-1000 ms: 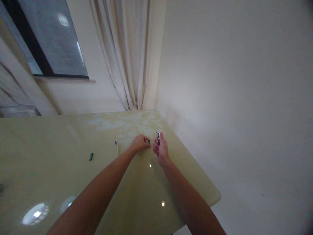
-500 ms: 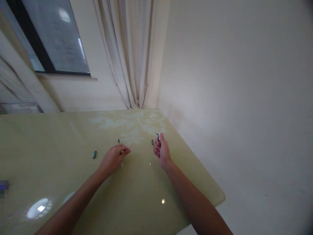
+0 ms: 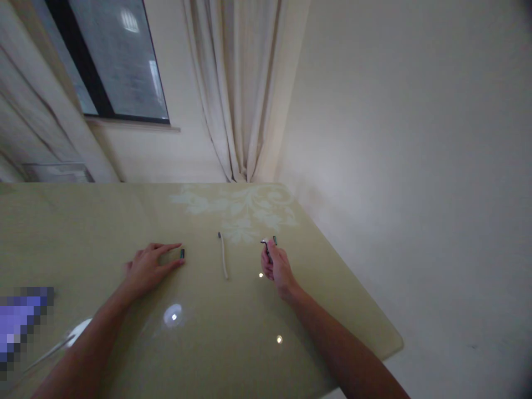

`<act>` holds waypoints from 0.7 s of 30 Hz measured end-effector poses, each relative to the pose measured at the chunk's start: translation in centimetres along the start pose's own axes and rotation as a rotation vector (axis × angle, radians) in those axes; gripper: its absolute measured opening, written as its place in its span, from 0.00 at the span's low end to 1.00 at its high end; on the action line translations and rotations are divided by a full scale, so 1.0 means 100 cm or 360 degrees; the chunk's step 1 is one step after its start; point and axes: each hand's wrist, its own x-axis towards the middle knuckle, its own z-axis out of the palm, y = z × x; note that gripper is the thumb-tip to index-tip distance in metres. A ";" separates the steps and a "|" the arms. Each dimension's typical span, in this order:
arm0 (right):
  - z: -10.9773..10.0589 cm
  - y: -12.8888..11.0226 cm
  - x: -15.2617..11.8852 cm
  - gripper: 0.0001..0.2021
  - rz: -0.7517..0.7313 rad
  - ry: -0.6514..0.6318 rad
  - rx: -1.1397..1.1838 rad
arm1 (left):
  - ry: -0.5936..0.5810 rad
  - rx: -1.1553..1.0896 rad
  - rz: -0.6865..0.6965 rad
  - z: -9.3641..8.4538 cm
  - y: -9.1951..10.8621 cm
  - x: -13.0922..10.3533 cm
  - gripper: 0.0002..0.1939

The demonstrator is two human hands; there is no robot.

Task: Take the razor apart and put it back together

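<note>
My left hand (image 3: 152, 266) reaches over the table, its thumb and forefinger spread on either side of a small dark razor cartridge (image 3: 182, 254) with a green strip. It does not look gripped. My right hand (image 3: 277, 269) is closed around a black and silver razor (image 3: 266, 247), whose bent neck sticks out above the fist; most of its handle is hidden. Just beyond that fist lies a second small dark cartridge (image 3: 275, 240). Between my hands a toothbrush (image 3: 224, 257) with a pale handle and dark head lies on the tabletop.
The glossy yellowish table (image 3: 233, 343) ends at a right edge along the wall (image 3: 394, 166). A blurred-out purple patch (image 3: 20, 321) and a thin pale stick-like thing (image 3: 50, 352) are at the left. Curtains (image 3: 236, 83) hang behind the table.
My left hand has moved left from the toothbrush, its fingers spreading around the left cartridge. The toothbrush now shows whole. My right hand keeps the razor, tilted more leftward. The view has swung left.
</note>
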 end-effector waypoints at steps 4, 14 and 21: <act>0.001 0.000 0.000 0.34 0.0024 -0.0018 0.0003 | -0.0030 0.0018 0.0023 -0.001 0.002 -0.001 0.27; 0.004 0.000 -0.004 0.25 0.0008 -0.0146 -0.0142 | 0.0352 -0.0677 0.0624 0.011 0.060 -0.030 0.20; 0.015 -0.005 -0.016 0.18 0.0143 -0.0505 0.0138 | 0.0265 -0.1073 0.0982 0.024 0.127 -0.068 0.18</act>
